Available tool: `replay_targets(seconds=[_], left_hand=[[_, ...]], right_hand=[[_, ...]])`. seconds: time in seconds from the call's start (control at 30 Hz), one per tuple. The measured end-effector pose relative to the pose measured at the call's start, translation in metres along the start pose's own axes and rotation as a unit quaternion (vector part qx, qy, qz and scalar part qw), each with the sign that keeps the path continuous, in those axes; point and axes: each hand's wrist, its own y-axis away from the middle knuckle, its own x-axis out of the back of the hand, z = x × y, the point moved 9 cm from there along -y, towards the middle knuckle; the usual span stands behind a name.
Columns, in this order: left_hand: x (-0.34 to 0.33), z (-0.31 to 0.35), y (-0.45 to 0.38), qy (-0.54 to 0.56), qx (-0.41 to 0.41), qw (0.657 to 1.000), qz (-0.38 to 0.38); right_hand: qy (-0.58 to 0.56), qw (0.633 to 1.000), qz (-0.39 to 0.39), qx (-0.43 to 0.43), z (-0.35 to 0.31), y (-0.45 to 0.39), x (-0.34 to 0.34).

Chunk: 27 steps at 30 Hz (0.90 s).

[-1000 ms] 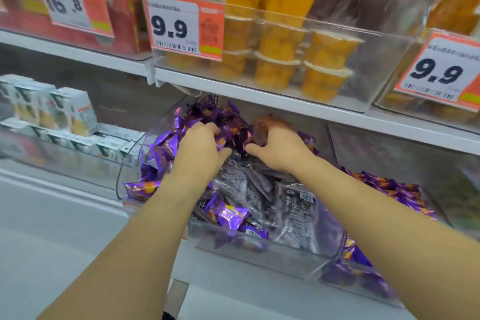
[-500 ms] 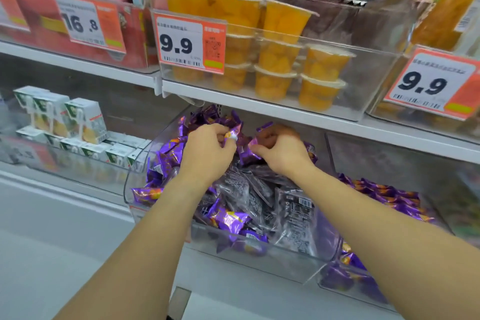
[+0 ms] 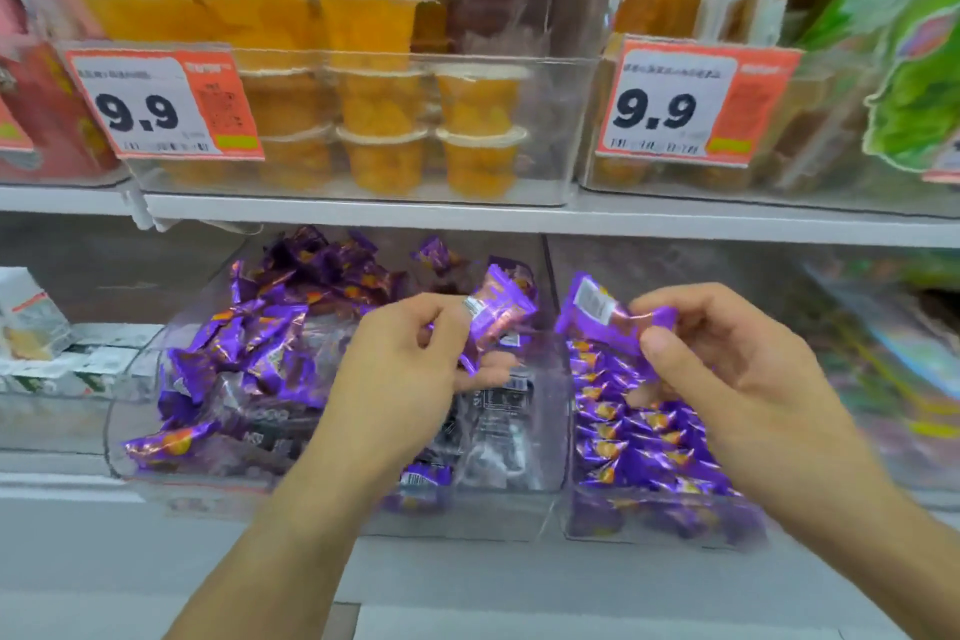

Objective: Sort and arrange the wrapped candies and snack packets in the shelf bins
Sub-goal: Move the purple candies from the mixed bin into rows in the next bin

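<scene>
Purple wrapped candies (image 3: 270,327) are piled loosely in a clear left bin (image 3: 156,463), mixed with dark snack packets (image 3: 498,411) toward its 3 o'clock side. At the scene's centre, the left hand (image 3: 395,379) is held above this bin, its fingers curled round one purple candy (image 3: 498,312) that sticks up toward 1 o'clock. Further right, the right hand (image 3: 727,369) pinches a second purple candy (image 3: 602,312) between thumb and fingers, over the right bin (image 3: 649,530), where like candies (image 3: 644,431) lie in neat overlapping rows. The step in hand is judged to be moving candies rightward. It would be done well if each piece were laid label-up, aligned with the existing rows, and the dark packets were left behind.
</scene>
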Motion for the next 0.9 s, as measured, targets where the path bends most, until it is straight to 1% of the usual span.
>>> replay_targets(seconds=[0.03, 0.1, 0.17, 0.23, 0.33, 0.4, 0.47, 0.53, 0.63, 0.7, 0.8, 0.9], left_hand=[[-0.013, 0.002, 0.003, 0.012, -0.001, 1.000, -0.009], [-0.044, 0.005, 0.010, 0.038, 0.006, 0.999, -0.027], [-0.075, 0.007, 0.018, 0.048, 0.016, 0.998, -0.035], [-0.107, 0.007, 0.024, 0.048, 0.017, 0.997, -0.049], [-0.143, 0.004, 0.023, 0.062, 0.015, 0.996, -0.057], [-0.162, -0.001, 0.018, 0.079, 0.024, 0.994, -0.072], [-0.181, -0.009, 0.015, 0.099, 0.047, 0.989, -0.101], [-0.197, -0.018, 0.014, 0.116, 0.078, 0.982, -0.128], [-0.213, -0.025, 0.013, 0.123, 0.103, 0.976, -0.149], [-0.218, -0.024, 0.013, 0.111, 0.084, 0.978, -0.157], [-0.220, -0.023, 0.011, 0.098, 0.058, 0.982, -0.149], [-0.218, -0.026, 0.008, 0.090, 0.060, 0.984, -0.144]], right_hand=[[-0.036, 0.999, 0.037, -0.006, 0.004, 0.004, 0.016], [-0.097, 0.991, 0.087, -0.009, 0.012, 0.015, 0.037], [-0.103, 0.987, 0.126, 0.006, 0.018, 0.023, 0.055], [-0.090, 0.984, 0.149, 0.028, 0.024, 0.030, 0.070], [-0.058, 0.987, 0.132, 0.077, 0.022, 0.032, 0.086], [-0.061, 0.987, 0.130, 0.067, 0.031, 0.031, 0.096], [-0.066, 0.986, 0.145, 0.054, 0.041, 0.029, 0.108], [-0.067, 0.984, 0.163, 0.027, 0.054, 0.027, 0.120], [-0.084, 0.980, 0.173, -0.049, 0.073, 0.025, 0.133], [-0.089, 0.980, 0.161, -0.077, 0.078, 0.024, 0.134], [-0.093, 0.980, 0.125, -0.119, 0.083, 0.024, 0.134], [-0.096, 0.981, 0.109, -0.127, 0.081, 0.023, 0.140]])
